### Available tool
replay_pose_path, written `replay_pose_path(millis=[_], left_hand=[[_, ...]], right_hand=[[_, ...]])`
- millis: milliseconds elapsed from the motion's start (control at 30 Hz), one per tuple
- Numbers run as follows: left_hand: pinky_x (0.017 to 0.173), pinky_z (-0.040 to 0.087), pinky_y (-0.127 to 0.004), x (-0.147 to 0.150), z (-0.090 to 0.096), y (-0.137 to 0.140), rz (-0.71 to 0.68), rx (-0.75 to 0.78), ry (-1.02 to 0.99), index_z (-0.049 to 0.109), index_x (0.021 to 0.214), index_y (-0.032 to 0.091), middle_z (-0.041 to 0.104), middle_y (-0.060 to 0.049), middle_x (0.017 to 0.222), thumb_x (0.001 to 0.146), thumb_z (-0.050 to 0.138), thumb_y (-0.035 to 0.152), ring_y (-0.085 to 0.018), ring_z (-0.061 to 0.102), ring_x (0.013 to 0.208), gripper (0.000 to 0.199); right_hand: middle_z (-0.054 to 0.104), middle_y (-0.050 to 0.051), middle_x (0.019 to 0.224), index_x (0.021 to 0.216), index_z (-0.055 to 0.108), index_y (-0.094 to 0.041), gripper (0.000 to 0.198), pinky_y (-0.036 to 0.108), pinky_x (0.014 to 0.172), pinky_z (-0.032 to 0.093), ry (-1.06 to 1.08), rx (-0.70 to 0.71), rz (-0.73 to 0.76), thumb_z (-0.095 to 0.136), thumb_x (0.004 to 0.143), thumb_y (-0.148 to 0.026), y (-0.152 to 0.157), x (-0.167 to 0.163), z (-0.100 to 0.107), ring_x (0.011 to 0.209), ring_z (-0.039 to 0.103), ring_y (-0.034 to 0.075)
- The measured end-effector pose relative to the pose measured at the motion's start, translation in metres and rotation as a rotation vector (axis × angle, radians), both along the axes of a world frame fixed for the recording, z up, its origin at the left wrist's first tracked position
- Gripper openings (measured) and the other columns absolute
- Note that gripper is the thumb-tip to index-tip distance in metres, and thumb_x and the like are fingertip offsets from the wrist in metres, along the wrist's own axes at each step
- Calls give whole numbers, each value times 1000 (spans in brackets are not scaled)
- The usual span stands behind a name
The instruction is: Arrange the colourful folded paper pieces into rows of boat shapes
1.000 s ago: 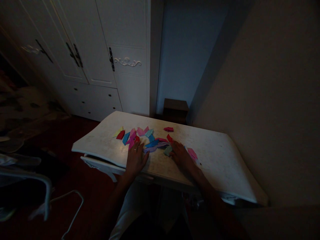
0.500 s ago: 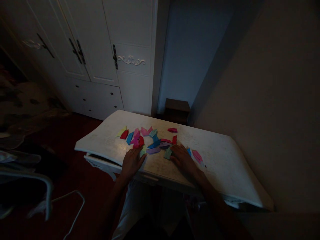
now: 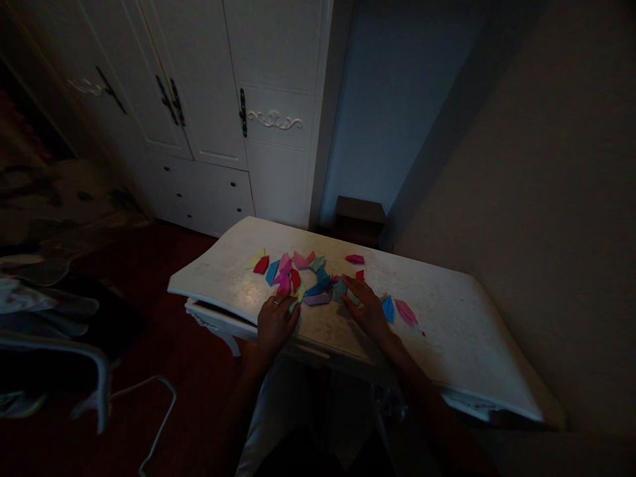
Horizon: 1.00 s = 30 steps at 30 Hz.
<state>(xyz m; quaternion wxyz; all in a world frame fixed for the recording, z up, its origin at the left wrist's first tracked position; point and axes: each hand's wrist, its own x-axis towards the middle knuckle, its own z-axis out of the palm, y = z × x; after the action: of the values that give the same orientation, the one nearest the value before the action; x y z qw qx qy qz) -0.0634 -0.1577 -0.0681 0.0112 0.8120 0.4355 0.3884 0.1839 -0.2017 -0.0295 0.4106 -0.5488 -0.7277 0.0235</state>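
The step in hand looks like arranging folded paper pieces on the white bench [image 3: 442,305]. The left hand [image 3: 277,326] has its fingers at a pale-green paper piece [image 3: 300,291] at the ring's near left; the right hand [image 3: 366,309] reaches a grey-green paper piece [image 3: 338,290] at its right. Whether either grip pinches or merely touches, I cannot tell. Shifting the grey-green paper piece would call for light fingertips, sparing the adjacent purple paper piece [image 3: 317,300].

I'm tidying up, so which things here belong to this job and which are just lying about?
Likely involved:
pale green paper, at left hand
grey-green paper, at right hand
other folded papers
white table

Likely incidental:
wardrobe
brown cabinet
white curved tube
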Motion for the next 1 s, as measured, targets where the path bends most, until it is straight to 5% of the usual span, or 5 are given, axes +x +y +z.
replay_pose_path(millis=[200,500,667,1000], left_hand=[[76,51,-38,-1,1,-3,-11,36,-24,70,87,21,68,-7,91,87,58,28,-23,59,87,14],[79,52,-37,-4,-4,-2,-42,30,-86,70,81,22,68,-6,91,87,61,34,-21,60,88,16],[80,53,-36,-7,0,-2,-66,-43,-107,69,78,22,70,-5,90,88,60,36,-20,62,89,19],[90,50,-42,-9,3,-2,-96,-97,-66,66,106,22,71,-5,109,91,51,25,-23,60,102,21]], right_hand=[[65,7,123,128,59,-25,44,38,92,52,317,-63,5,60,85,-34,21,-29,24,100,65,20],[72,9,109,120,64,-17,45,41,87,54,456,-411,87,66,76,-28,66,-59,4,98,68,24],[73,8,103,111,68,-17,36,39,85,55,500,-390,85,63,78,-30,64,-49,-1,94,69,23],[70,9,107,103,71,-20,27,37,84,53,264,-196,-39,54,85,-32,20,14,0,96,65,22]])
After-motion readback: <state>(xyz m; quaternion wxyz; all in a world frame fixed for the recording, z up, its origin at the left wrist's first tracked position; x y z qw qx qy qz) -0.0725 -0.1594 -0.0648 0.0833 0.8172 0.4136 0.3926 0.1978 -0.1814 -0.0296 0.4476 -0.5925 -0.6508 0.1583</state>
